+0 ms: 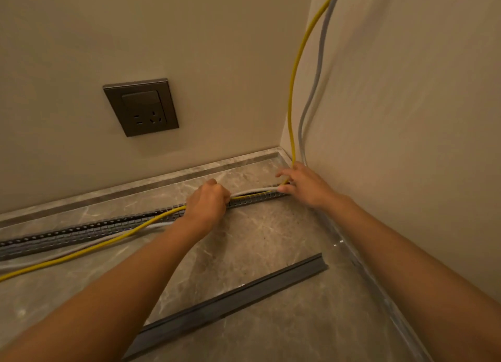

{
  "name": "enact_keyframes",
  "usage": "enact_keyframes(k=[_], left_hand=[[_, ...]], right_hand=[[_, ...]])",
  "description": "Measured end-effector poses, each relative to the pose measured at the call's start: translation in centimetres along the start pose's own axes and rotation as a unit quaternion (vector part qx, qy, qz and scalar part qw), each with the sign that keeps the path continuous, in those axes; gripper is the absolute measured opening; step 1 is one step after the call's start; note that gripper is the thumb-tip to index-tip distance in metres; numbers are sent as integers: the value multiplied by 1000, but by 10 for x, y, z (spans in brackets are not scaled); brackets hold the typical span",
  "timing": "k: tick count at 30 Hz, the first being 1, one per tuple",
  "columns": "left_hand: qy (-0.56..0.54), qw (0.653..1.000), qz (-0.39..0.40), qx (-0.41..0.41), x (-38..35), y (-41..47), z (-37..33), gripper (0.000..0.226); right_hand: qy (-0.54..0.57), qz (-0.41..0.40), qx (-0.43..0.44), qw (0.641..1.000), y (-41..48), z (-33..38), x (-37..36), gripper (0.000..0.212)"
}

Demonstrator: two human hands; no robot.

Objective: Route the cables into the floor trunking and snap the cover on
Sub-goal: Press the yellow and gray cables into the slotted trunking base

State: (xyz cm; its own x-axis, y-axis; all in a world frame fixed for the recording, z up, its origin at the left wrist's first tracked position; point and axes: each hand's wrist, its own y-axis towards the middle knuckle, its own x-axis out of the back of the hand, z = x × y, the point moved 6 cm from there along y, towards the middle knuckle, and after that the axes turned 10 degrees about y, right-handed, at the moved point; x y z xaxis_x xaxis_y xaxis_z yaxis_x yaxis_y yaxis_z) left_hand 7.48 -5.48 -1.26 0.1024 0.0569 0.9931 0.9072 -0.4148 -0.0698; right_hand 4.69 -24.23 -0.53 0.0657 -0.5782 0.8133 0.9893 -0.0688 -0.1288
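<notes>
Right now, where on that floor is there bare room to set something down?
Bare marble floor lies between the trunking and the loose cover, though both forearms cross it; another patch lies between cover and right wall. Crowded: the corner, where left hand and right hand are on the yellow cable and grey cable.
</notes>
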Motion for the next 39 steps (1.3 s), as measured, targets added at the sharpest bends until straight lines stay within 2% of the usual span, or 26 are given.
enact_keyframes(k=[4,8,11,14,17,21,25,30,35,39], left_hand=[[25,1000,6,3,0,7,-2,29],[53,999,5,-6,0,9,-5,25],[68,998,11,-4,1,10,-5,23],[97,995,9,-9,3,12,-6,21],[141,989,-3,-49,5,8,-15,24],[169,983,6,-78,5,11,-21,27],[159,985,31,-58,1,13,-16,29],[73,995,33,-60,-6,12,-30,29],[175,978,43,-101,-9,11,-28,25],[204,972,41,-106,-7,1,-23,28]], right_hand=[[-68,13,-7,998,7,-2,-2,29],[-106,-50,23,993,12,-2,-2,25],[-123,-55,31,990,17,-1,0,26],[-107,-69,8,992,19,-4,6,19],[-94,-69,9,993,20,-7,7,15],[-112,-58,6,992,22,-9,7,25],[-194,-38,43,979,20,-10,-1,32],[-207,-35,64,976,17,-9,-2,32],[-196,-35,94,976,12,-8,-1,29],[-168,-28,108,979,12,0,-4,28]])
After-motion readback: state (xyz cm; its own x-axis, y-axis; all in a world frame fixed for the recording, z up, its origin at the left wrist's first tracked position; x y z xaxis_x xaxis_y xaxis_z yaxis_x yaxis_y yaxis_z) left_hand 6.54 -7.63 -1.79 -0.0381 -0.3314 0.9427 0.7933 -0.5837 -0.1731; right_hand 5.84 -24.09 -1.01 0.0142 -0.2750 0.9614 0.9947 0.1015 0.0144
